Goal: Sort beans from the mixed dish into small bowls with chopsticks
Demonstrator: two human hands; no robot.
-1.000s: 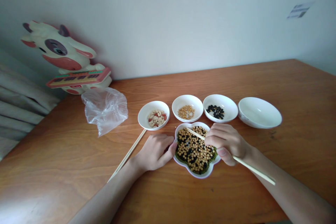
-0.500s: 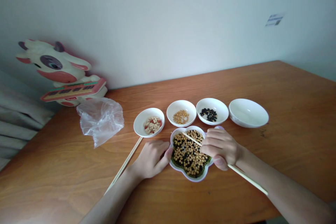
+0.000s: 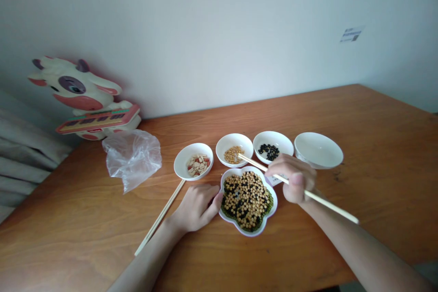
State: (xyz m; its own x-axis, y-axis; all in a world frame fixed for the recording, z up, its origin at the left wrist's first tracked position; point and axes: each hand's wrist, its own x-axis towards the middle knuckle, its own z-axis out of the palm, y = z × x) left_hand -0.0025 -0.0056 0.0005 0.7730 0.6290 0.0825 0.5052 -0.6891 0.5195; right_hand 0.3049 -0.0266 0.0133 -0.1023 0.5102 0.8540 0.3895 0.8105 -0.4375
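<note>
My right hand (image 3: 294, 178) is closed around a pair of chopsticks (image 3: 330, 207), whose tips reach over the near rim of a white bowl with yellow beans (image 3: 234, 154). Whether a bean sits between the tips is too small to tell. With curled fingers and thumb, my left hand (image 3: 200, 206) holds the left rim of a flower-shaped dish (image 3: 251, 233). Yellow, black and green beans (image 3: 251, 196) fill that dish. Behind my right hand stands a bowl of black beans (image 3: 269, 151). A bowl of pale seeds and reddish nuts (image 3: 198, 164) is beyond my left hand.
At the right of the row stands an empty white bowl (image 3: 318, 150). Another pair of chopsticks (image 3: 160, 216) lies by my left forearm. A clear plastic bag (image 3: 132, 157) and a cow-shaped toy keyboard (image 3: 97, 118) occupy the left back of the wooden table (image 3: 376, 146).
My right hand has lifted away from the flower-shaped dish, and the chopstick tips have moved up from its beans to the yellow-bean bowl. The left hand stays on the dish's rim.
</note>
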